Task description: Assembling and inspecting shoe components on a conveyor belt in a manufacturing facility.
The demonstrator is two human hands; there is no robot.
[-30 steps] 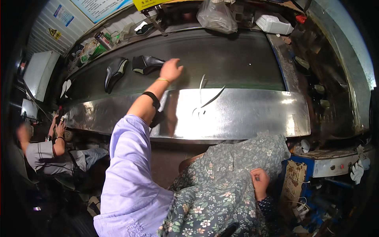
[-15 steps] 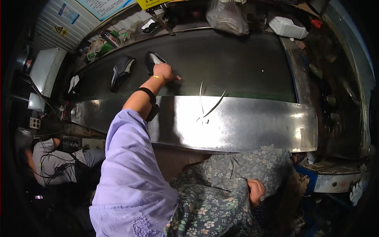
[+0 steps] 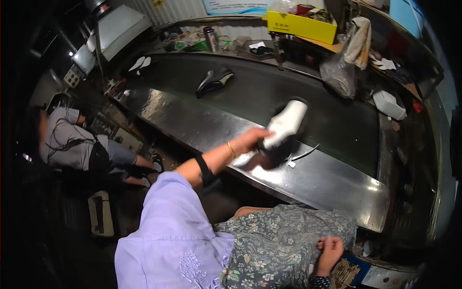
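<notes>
Head view: left hand (image 3: 251, 140) lifts a shoe (image 3: 284, 127) over the metal ledge (image 3: 308, 185).

Left fingers are closed round the shoe's dark upper, sole turned up and pale; the upper blurs into shadow, so its shape is hard to read. Right hand (image 3: 329, 250) lies loosely curled on the floral lap, well apart from the shoe, pinching nothing visible. Beyond the ledge the dark belt (image 3: 250, 94) runs mostly bare, another shoe (image 3: 214, 79) lying farther along it. Lower edge cuts off both forearms.
</notes>
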